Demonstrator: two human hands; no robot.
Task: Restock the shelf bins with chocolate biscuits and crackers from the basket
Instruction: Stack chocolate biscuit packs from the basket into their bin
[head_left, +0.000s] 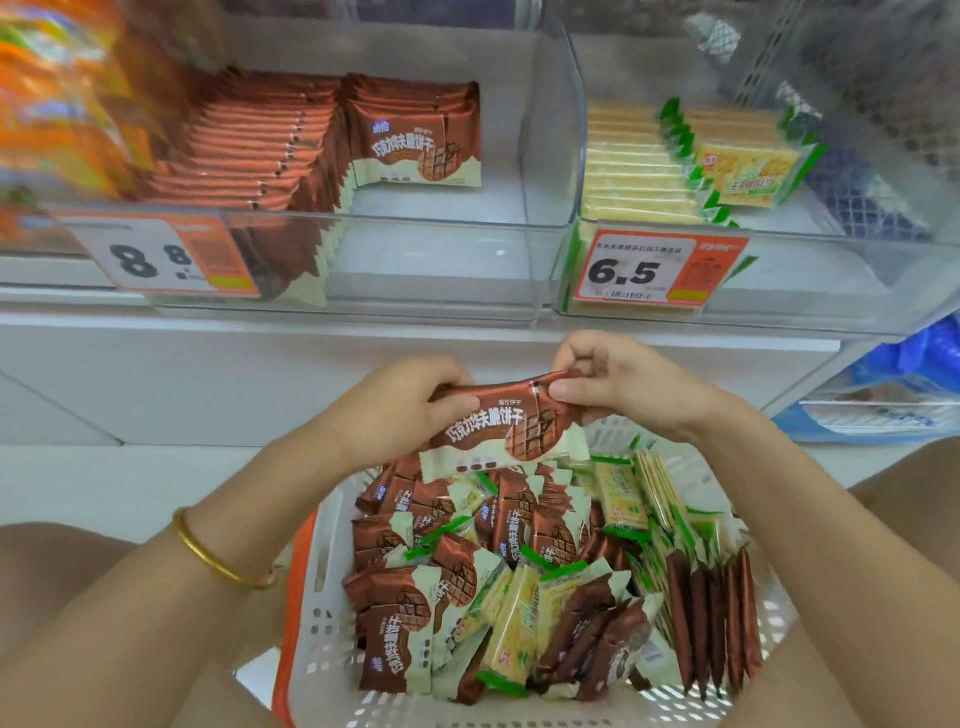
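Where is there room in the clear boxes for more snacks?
Chocolate bin: bare floor in front and right of the biscuit stack, up to the right wall. Cracker bin: bare front-right corner, beside the crackers. The basket is crammed.

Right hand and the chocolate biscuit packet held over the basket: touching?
Touching. The head view shows the right hand pinching the chocolate biscuit packet at its top right corner; the left hand grips the other end.

left hand (400, 410) and right hand (618, 384) close together, fingers pinching one packet (498, 428).
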